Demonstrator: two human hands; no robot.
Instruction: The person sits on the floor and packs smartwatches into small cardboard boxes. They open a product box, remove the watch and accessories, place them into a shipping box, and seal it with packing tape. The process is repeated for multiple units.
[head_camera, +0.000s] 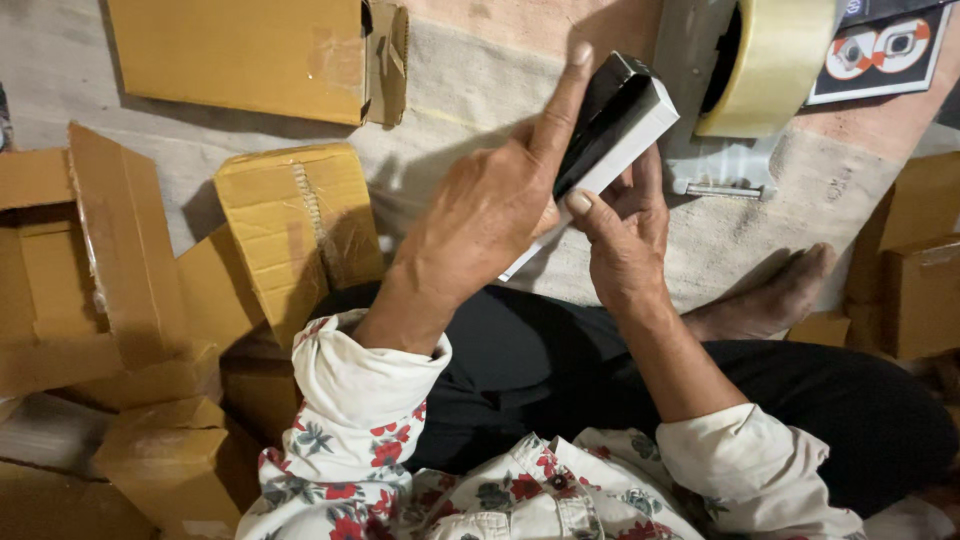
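Observation:
A small black and white product box (622, 128) is held up in front of me, tilted, above my crossed legs. My left hand (490, 215) grips its near side, with the index finger stretched along the black face toward the top. My right hand (625, 235) holds the lower white edge from below, thumb pressed on the box. Both sleeves are white with a red floral print.
Several brown cardboard boxes are piled at my left, one taped shut (300, 225) and one open (70, 260). A flat carton (240, 55) lies at the back. A tape dispenser (745, 90) with a clear tape roll stands ahead on the cloth floor. More cartons (915, 260) sit at the right beside my bare foot (775, 295).

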